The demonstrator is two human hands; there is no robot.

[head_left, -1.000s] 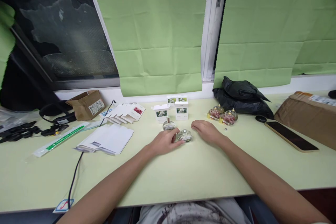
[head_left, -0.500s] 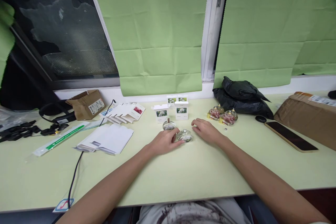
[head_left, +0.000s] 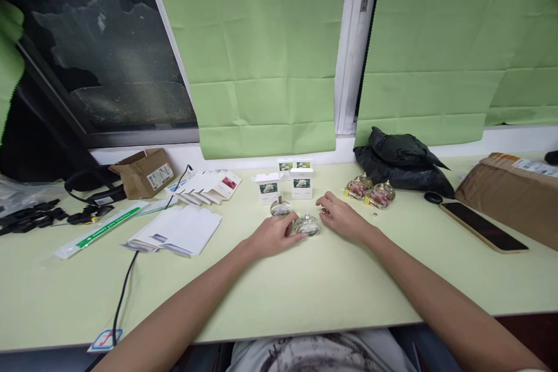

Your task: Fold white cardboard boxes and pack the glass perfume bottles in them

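My left hand (head_left: 275, 235) rests on the table, thumb and fingers closed around the side of a clear glass perfume bottle (head_left: 307, 225). No cap shows on its short neck. My right hand (head_left: 342, 218) is just right of that bottle, its fingers curled over a small shiny piece (head_left: 325, 211), possibly a cap, at the fingertips. A second clear bottle (head_left: 280, 207) with a tall cap stands behind my left hand. Beyond it are a white box (head_left: 267, 189) with its top flap raised and another upright white box (head_left: 302, 186), both printed with white flowers.
Pink-filled bottles (head_left: 379, 196) with gold caps lie to the right, near a small metallic bit (head_left: 375, 214). Farther right are black bags (head_left: 401, 165), a phone (head_left: 483, 226) and a cardboard parcel (head_left: 510, 195). Flat white cartons (head_left: 183, 232) and a brown box (head_left: 146, 174) occupy the left.
My right fingers have lifted and curled, and a small shiny piece now shows at their tips. My left hand and its bottle have stayed put.
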